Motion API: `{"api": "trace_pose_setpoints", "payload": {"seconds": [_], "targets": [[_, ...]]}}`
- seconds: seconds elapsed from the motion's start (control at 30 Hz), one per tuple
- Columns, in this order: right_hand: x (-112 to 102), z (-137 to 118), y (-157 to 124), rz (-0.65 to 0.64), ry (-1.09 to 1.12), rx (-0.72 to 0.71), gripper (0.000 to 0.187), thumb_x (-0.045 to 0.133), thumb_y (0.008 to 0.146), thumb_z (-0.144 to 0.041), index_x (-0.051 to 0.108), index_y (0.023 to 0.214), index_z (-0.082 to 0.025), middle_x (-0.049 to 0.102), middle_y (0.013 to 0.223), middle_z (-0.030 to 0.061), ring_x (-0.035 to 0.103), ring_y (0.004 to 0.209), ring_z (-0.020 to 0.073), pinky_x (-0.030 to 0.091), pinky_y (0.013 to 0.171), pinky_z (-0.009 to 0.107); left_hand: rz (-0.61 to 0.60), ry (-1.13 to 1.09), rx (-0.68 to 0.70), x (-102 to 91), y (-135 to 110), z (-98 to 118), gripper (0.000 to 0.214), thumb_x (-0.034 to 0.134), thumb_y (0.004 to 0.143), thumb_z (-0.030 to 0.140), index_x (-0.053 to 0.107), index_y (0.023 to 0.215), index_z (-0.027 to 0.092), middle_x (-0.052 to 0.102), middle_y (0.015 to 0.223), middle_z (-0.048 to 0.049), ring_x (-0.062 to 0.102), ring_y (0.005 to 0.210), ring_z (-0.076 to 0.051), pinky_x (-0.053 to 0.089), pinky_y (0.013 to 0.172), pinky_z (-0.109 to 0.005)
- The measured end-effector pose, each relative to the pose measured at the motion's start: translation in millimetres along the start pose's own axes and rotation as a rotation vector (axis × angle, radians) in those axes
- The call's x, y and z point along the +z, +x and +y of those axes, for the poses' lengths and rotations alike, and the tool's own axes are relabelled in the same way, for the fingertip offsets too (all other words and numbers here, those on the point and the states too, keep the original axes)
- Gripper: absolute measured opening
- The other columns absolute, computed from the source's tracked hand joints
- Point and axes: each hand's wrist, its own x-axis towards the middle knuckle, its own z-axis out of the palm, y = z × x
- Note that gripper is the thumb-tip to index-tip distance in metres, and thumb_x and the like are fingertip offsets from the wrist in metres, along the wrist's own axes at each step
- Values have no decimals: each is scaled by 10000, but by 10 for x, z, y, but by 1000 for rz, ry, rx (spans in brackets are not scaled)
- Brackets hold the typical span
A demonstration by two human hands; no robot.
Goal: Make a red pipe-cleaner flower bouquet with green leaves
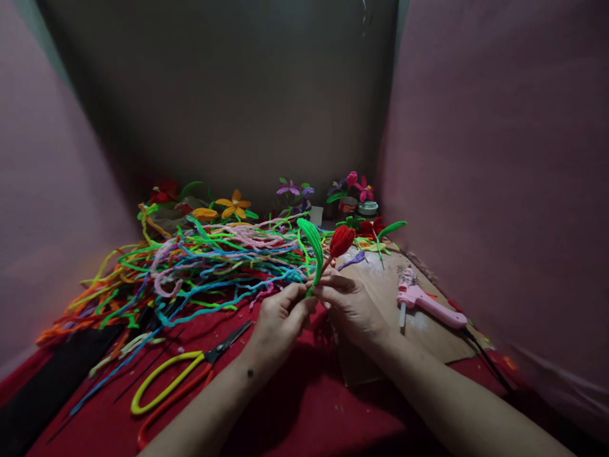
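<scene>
My left hand [281, 316] pinches the lower end of a bright green pipe-cleaner leaf [311, 244], which stands upright and curves over at its tip. Right beside it, my right hand [351, 306] has its fingers closed on the stem of a red pipe-cleaner tulip [342, 241], whose bud tilts up to the right. The two hands meet over the red cloth, so leaf base and stem come together between the fingertips. Whether the two parts are joined there is hidden by the fingers.
A large heap of coloured pipe cleaners [223, 254] lies at the left, with yellow-and-red-handled scissors [209, 358] in front. A pink glue gun [431, 304] rests on cardboard [380, 285] at the right. Finished flowers [233, 204] and a small jar [367, 209] stand behind.
</scene>
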Motion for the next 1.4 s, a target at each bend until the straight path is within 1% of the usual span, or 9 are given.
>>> {"api": "trace_pose_setpoints", "payload": {"seconds": [0.13, 0.33, 0.53, 0.77, 0.9, 1.03, 1.1, 1.17, 1.4], "targets": [[29, 15, -22, 22, -33, -7, 82, 716, 617, -186, 696, 695, -198, 632, 733, -8, 547, 751, 144, 424, 767, 287, 121, 176, 87, 27, -12, -54, 127, 540, 787, 260, 582, 709, 168, 485, 515, 42, 435, 445, -74, 350, 448, -190], [1, -82, -12, -124, -95, 99, 77, 676, 686, -249, 693, 695, -174, 627, 640, -16, 538, 622, 119, 414, 642, 262, -41, -160, -143, -33, 50, 27, 250, 544, 780, 324, 516, 598, 155, 482, 463, 52, 399, 346, -51, 313, 346, -166], [-58, -149, 12, -197, -154, 115, 82, 674, 682, -228, 690, 710, -153, 640, 696, 1, 549, 705, 129, 400, 727, 276, -95, -425, -284, -47, 41, 49, 232, 602, 749, 318, 518, 615, 148, 485, 426, 67, 339, 285, -26, 281, 278, -131], [-104, -80, 3, -249, -78, 151, 107, 694, 675, -216, 703, 778, -191, 641, 743, -4, 557, 739, 128, 418, 773, 285, -269, -709, -361, -10, 19, 19, 212, 662, 699, 326, 561, 707, 140, 486, 444, 67, 240, 272, -7, 242, 252, -129], [-82, -26, -2, -183, -15, 148, 121, 685, 683, -223, 691, 797, -182, 636, 729, 4, 569, 684, 131, 453, 713, 296, -216, -518, -299, 10, 21, 36, 216, 584, 760, 353, 570, 710, 144, 520, 496, 43, 321, 300, -27, 279, 301, -157], [-28, 32, -10, -44, -27, 59, 108, 698, 664, -223, 688, 759, -172, 616, 674, -3, 562, 653, 135, 458, 671, 285, 48, 9, 19, 43, -7, 24, 175, 562, 770, 283, 582, 650, 159, 529, 521, 32, 473, 460, -76, 369, 474, -192], [-8, 46, -19, 0, -43, 14, 101, 711, 646, -219, 687, 731, -169, 623, 708, -1, 574, 713, 142, 456, 707, 282, 125, 128, 88, 56, -20, 11, 133, 569, 759, 249, 601, 662, 165, 511, 499, 40, 469, 472, -79, 365, 499, -195], [-1, 49, -28, -4, -61, 9, 107, 708, 651, -246, 681, 721, -170, 623, 703, -4, 580, 706, 140, 458, 702, 280, 88, 68, 25, 58, -16, 4, 161, 552, 774, 250, 588, 646, 158, 507, 477, 43, 468, 439, -75, 369, 486, -196], [-44, -42, -37, -171, -118, 141, 206, 630, 725, -341, 661, 736, -138, 604, 575, 8, 560, 539, 138, 459, 587, 288, -148, -495, -261, 13, 59, 16, 206, 622, 738, 331, 566, 704, 136, 538, 526, 45, 410, 314, -37, 355, 303, -158]]}}
